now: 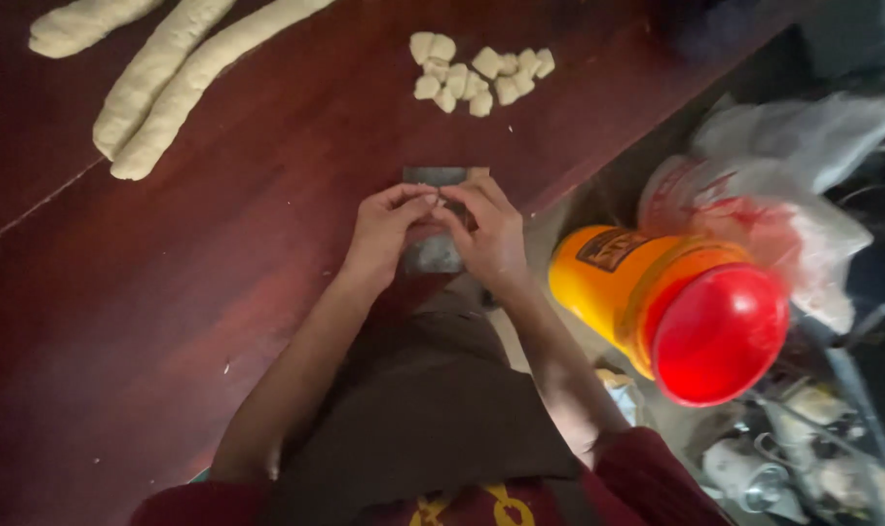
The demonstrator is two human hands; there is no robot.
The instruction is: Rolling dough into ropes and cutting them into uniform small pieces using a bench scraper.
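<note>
My left hand [382, 232] and my right hand [490, 232] meet over a flat grey metal scraper [435, 177] that lies at the near edge of a dark red wooden table [170, 292]. Their fingertips pinch together at something small on the blade; what it is cannot be made out. Beyond the hands lies a cluster of several small cut dough pieces [478, 74]. Three long dough ropes [175, 83] stretch across the far left of the table.
To the right, below the table edge, an orange jar with a red lid [676, 307] lies on its side. Crumpled plastic bags [764, 185] sit behind it, and assorted clutter [803, 458] fills the floor at the lower right.
</note>
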